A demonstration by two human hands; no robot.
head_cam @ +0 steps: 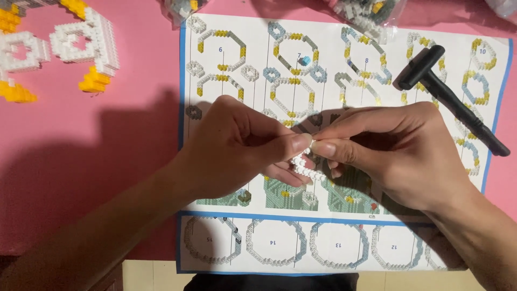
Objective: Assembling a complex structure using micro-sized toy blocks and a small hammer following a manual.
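Over the lower middle of the large printed instruction sheet (344,134), with its blue border and rows of ring-shaped building diagrams, both hands meet around a short strip of tiny white plastic bricks (308,170). The left hand (237,148) comes in from the sheet's near left edge and the right hand (398,153) from its near right, so the two are about equally close to the strip. Thumb and forefinger of each hand are pinched together tip to tip just above the strip, closed on its upper end; whether a separate small piece sits between the fingertips is hard to tell, since the fingers hide it. The strip's long axis slants down and to the right from that pinch, hanging below the fingertips and clear of the paper. Farther off, at the sheet's far right, a small black plastic hammer-like tool (447,94) lies diagonally. Off the sheet's far left corner, on the pink table (107,140), rests a partly built white and yellow brick model (81,48).
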